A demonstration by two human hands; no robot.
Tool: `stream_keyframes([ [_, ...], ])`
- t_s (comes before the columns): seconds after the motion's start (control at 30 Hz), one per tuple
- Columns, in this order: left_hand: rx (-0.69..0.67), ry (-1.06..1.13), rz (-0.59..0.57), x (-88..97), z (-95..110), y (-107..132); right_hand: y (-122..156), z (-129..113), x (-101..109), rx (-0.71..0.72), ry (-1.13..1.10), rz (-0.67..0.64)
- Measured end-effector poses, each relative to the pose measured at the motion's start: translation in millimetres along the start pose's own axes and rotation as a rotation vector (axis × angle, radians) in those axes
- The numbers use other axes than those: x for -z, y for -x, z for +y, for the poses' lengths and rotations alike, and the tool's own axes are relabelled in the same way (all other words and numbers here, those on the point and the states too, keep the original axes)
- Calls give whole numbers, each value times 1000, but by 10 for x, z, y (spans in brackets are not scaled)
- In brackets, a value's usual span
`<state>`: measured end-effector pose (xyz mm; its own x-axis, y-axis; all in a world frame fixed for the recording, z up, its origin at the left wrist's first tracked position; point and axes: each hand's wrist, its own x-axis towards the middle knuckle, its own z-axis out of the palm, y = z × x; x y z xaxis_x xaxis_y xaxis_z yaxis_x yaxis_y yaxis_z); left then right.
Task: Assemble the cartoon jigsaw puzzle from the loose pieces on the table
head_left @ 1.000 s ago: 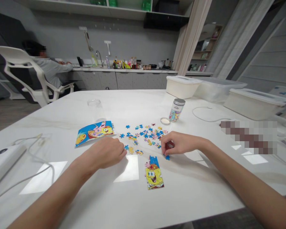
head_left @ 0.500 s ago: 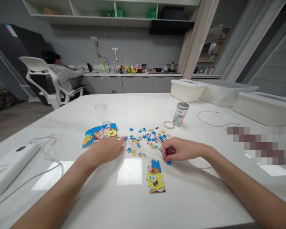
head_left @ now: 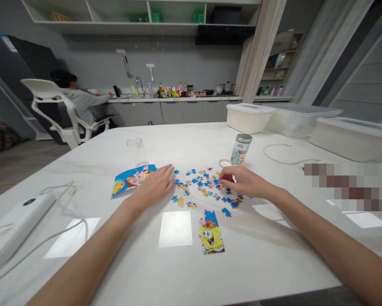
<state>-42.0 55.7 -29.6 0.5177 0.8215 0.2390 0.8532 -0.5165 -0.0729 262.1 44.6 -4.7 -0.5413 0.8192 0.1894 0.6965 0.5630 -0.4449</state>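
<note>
Several loose blue, pink and yellow puzzle pieces (head_left: 203, 187) lie scattered on the white table (head_left: 184, 140). My left hand (head_left: 154, 185) rests flat at the scatter's left edge, fingers stretched out, next to a cartoon picture card (head_left: 130, 178). My right hand (head_left: 242, 180) hovers over the right side of the scatter with fingers curled down onto the pieces; whether it holds one is hidden. A joined strip of pieces with a yellow cartoon face (head_left: 212, 233) lies nearer to me. One blue piece (head_left: 226, 211) sits alone beside it.
A small printed tin (head_left: 241, 149) and its round lid (head_left: 224, 162) stand behind the pieces. A clear glass (head_left: 135, 148), white lidded bins (head_left: 250, 117), a white cable (head_left: 280, 155) and a white device (head_left: 15, 225) share the table. A person sits at the far counter on a white chair (head_left: 57, 110).
Both hands moved away from me into the scatter. The left hand opened flat near the card. The right hand left the lone blue piece and went up to the pile.
</note>
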Motion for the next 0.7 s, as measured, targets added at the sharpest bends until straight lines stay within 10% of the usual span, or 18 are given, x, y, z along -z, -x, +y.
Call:
stream_keyframes([
  [0.57, 221, 575, 121, -115, -103, -189, -9, 13, -87, -18, 184, 21],
  [0.7, 273, 1053, 135, -35, 12, -146, -4, -6, -96, -5, 161, 43],
])
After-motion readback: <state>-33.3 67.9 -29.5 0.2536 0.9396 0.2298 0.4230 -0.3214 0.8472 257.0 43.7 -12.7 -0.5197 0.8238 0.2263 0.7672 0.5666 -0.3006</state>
